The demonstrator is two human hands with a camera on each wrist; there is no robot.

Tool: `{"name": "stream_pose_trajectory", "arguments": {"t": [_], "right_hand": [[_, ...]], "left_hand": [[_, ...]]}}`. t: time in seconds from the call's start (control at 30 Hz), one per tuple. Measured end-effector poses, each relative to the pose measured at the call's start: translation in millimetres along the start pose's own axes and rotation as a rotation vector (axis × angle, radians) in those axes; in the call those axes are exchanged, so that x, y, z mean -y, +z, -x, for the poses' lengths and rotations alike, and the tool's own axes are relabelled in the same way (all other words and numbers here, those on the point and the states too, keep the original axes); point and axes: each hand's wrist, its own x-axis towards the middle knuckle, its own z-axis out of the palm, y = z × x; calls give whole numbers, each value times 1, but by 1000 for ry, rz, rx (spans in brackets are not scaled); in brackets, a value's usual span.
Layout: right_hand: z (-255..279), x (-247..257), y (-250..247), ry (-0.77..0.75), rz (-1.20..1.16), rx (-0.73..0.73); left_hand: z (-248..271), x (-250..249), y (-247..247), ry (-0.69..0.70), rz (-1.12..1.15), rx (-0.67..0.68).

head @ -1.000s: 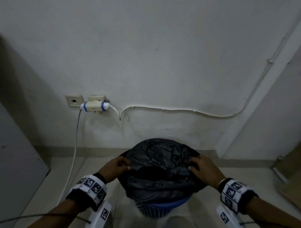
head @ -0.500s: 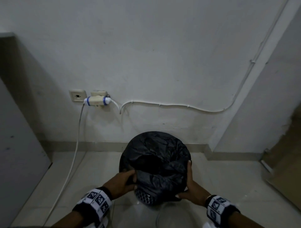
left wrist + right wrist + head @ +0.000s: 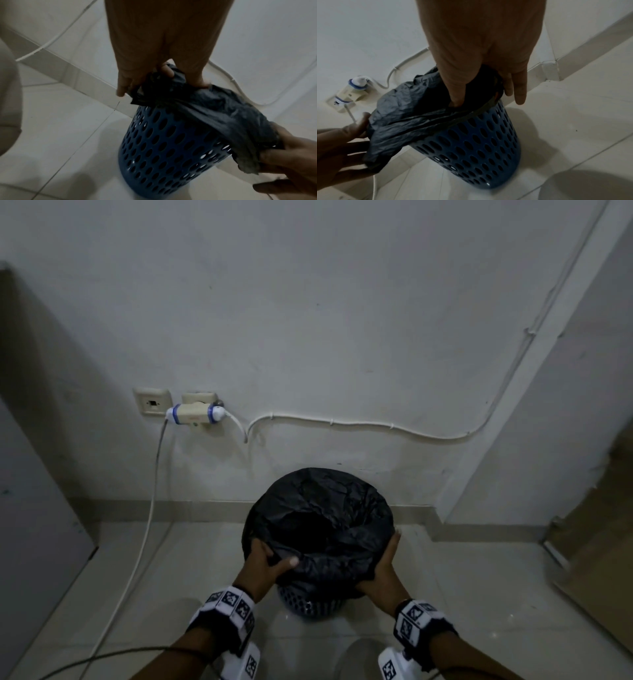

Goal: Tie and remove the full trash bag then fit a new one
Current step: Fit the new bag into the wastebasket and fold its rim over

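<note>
— Where is the crinkled black plastic trash bag (image 3: 322, 518)?

— Draped over the rim of the blue perforated plastic bin (image 3: 164, 146), on the tiled floor (image 3: 479, 594) near the wall's foot.

— And the hands?

— The left hand (image 3: 265, 566) grasps the bag's hem on its side; the right hand (image 3: 385, 570) clutches the hem opposite.

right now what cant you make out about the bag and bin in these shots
- Contents of the black trash bag: head view, its mouth is just darkness.
- Base of the blue bin: blurred in both wrist views.
- Left hand fingertips: buried in bag folds.
- Right hand fingers: head view, hidden behind the bag.
</note>
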Motion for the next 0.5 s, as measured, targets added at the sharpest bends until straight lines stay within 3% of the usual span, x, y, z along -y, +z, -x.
{"name": "stream_pose_trajectory", "arguments": {"t": [0.2,0.33,0.43,0.5], "right_hand": [[16,12,7,224,52,12],[15,22,-13,391,153,-194],[10,45,-24,392,370,-382],[8,68,-24,264,506,-551]], "left_hand": [[3,21,11,-132,64,180],[-6,22,-3,-286,258,-209],[-12,5,-19,-59,55,-455],[-14,-15,-17,208,-118,-447]]}}
